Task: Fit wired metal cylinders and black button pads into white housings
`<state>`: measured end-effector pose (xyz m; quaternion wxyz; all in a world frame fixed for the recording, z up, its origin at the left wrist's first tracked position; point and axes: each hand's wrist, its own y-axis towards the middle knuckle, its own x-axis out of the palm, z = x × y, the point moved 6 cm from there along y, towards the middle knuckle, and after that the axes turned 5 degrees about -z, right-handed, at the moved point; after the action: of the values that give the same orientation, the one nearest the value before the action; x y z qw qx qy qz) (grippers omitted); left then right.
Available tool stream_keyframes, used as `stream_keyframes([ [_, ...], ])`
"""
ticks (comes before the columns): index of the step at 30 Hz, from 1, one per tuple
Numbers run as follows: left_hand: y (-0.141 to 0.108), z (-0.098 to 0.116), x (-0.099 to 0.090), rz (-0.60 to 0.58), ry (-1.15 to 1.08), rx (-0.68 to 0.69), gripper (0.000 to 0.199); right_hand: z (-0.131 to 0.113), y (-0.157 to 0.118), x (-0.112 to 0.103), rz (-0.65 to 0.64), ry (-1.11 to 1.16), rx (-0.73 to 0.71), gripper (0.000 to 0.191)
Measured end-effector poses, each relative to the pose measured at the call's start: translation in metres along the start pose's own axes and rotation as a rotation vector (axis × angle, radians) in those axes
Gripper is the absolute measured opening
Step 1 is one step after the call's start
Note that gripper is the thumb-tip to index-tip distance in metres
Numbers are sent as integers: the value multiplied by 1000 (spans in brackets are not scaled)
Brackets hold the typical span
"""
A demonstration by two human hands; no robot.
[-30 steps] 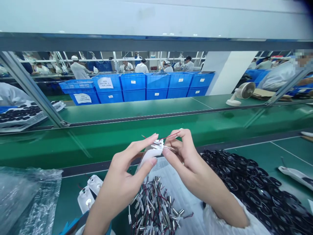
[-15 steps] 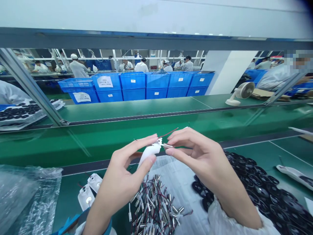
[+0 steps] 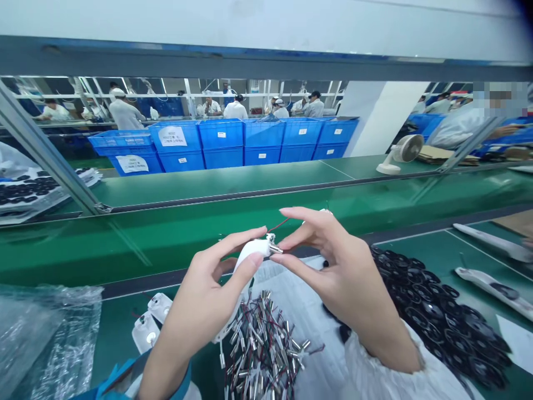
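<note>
So, a small metal cylinder [image 3: 275, 249] sits at the narrow tip of a white plastic housing [image 3: 251, 256], both held in mid-air above the bench, with a thin red wire [image 3: 278, 224] rising behind them. The left hand [image 3: 200, 300] is closed around the housing, its thumb lying along the front. The right hand [image 3: 333, 266] pinches the cylinder between thumb and forefinger, its other fingers loosely fanned.

As far as the view shows, this one housing has a cylinder at its tip (whether it is fully seated is too small to tell). A large tangle of wired metal cylinders [image 3: 264, 344] remains on a white sheet [image 3: 325, 361] below the hands. Two white housings [image 3: 160, 307] lie on the green bench [image 3: 116, 325] to the left, beside a clear plastic bag [image 3: 41, 339], and a heap of black discs [image 3: 433, 314] spreads to the right.

Compared with the earlier view, the housing sits more level, the right forefinger is raised higher, and the whole scene has shifted slightly as the head moved. Beyond the glass, stacked blue crates [image 3: 220, 141] stand before co-workers [image 3: 235, 110] at their own line.
</note>
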<state>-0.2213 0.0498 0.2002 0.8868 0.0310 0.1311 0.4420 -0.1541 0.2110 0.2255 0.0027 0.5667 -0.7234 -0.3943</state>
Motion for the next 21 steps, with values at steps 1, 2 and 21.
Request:
stream_keyframes([
  [1, 0, 0, -1, -6, 11, -12, 30, -1, -2, 0, -1, -47, -15, 45],
  [2, 0, -1, -1, -24, 28, -30, 33, -2, -5, 2, -6, -91, -36, 44],
  [21, 8, -17, -9, -204, 204, -152, 48, 154, -131, -65, -187, -675, 719, 25],
])
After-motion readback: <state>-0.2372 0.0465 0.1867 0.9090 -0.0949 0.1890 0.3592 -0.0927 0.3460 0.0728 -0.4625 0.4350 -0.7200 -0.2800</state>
